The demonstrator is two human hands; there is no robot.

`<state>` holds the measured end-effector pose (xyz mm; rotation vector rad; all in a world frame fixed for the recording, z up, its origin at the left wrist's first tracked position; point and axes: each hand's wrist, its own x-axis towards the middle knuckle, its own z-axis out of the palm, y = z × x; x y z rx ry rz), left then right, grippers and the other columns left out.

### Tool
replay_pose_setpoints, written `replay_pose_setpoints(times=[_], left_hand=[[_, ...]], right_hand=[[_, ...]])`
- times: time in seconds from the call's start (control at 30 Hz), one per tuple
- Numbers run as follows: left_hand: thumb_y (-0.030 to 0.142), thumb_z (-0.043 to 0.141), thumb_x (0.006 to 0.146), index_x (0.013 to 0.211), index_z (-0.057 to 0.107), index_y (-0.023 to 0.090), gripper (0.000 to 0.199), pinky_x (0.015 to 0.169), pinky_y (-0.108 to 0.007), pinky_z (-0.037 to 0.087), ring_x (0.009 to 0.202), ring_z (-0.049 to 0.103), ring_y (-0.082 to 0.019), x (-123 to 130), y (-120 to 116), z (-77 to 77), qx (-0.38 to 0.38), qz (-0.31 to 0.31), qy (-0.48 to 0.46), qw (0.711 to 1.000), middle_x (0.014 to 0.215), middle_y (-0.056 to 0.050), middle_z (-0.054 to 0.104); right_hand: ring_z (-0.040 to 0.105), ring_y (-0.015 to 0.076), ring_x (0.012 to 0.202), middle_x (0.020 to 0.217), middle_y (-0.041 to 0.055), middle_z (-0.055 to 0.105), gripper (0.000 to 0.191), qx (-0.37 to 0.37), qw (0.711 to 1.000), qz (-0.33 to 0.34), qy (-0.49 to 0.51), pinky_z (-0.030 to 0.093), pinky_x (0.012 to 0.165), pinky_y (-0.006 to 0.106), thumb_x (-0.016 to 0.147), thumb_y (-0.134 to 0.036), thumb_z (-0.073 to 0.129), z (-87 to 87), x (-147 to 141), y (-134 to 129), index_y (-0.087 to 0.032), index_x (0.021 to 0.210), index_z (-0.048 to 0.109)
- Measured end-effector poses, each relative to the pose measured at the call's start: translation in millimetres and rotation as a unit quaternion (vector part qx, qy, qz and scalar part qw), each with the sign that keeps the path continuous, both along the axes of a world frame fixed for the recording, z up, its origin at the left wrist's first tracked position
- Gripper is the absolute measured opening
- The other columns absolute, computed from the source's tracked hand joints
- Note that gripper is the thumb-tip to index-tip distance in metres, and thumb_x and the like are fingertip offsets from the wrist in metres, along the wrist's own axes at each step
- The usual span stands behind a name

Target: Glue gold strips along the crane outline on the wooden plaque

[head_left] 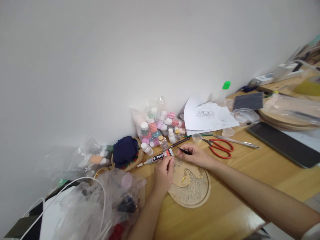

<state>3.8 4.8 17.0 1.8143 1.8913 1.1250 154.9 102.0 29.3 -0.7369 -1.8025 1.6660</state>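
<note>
A round wooden plaque (190, 195) with a carved bird lies flat on the table, gold showing on the bird's head and neck. My right hand (196, 156) is closed on black tweezers (185, 151) above its far edge. My left hand (163, 175) rests at the plaque's left edge, fingers pinched together; anything between them is too small to make out. Just beyond the left hand lies a B-7000 glue tube (158, 157), nozzle to the left. Both hands hide part of the plaque's upper side.
Behind stand small bottles (163, 142) and bags of colored beads (152, 126). Red-handled scissors (221, 148), a pen (237, 141) and a phone (283, 144) lie to the right. Crumpled plastic bags (100, 200) fill the left, beside dark blue cloth (125, 150). Drawing sheets (210, 115) lean against the wall.
</note>
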Motion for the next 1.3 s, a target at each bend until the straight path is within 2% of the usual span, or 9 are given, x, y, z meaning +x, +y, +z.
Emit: replay_pose_setpoints(times=[0.47,1.3], left_hand=[[0.025,0.042,0.091,0.082,0.062,0.017,0.023,0.062,-0.023,0.039,0.066,0.057,-0.014,-0.3,-0.3,-1.5,0.005,0.002,-0.009,1.0,0.07,-0.002,0.065],[0.025,0.045,0.09,0.081,0.064,0.017,0.022,0.061,-0.023,0.039,0.064,0.056,-0.014,-0.4,0.5,-2.0,0.015,0.0,-0.001,1.0,0.069,-0.002,0.065]], right_hand=[[0.054,0.0129,0.065,0.071,0.0001,0.061,0.018,0.025,1.0,0.004,0.002,0.044,0.064,0.026,0.076,-0.033,0.062,-0.6,0.2,0.8,-0.015,0.077,0.062],[0.054,0.0133,0.067,0.072,0.0003,0.061,0.017,0.007,1.0,-0.009,-0.003,0.043,0.065,0.026,0.073,-0.031,0.063,-2.1,1.1,1.1,-0.014,0.077,0.063]])
